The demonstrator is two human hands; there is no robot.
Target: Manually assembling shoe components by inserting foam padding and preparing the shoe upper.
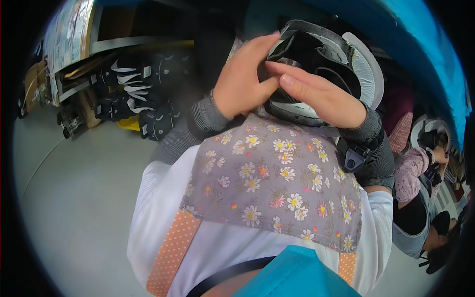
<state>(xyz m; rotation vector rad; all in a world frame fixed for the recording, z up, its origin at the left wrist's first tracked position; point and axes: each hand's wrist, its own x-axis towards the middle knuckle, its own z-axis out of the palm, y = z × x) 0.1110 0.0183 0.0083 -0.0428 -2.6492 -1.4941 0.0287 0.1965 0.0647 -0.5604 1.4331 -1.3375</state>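
In front of my chest, an upturned helmet [368, 69] shows its black inside and grey-white padded rim. My left hand [242, 74] bends around its left side, the fingertips at the rim and the thumb pointing inward. Across the near side of the opening, my right hand [326, 96] reaches left, fingers close together and thumb alongside them. The two hands nearly meet over the helmet's near left part. Whatever lies between the right thumb and fingers is hidden. Thin dark cords run inside the helmet.
At the left, a shelf rack [123, 43] stands over several stacked black pieces with white strips [136, 91]. Blue sheeting [420, 44] hangs at the upper right. A co-worker [413, 173] sits at the right beside another grey-white helmet [429, 131].
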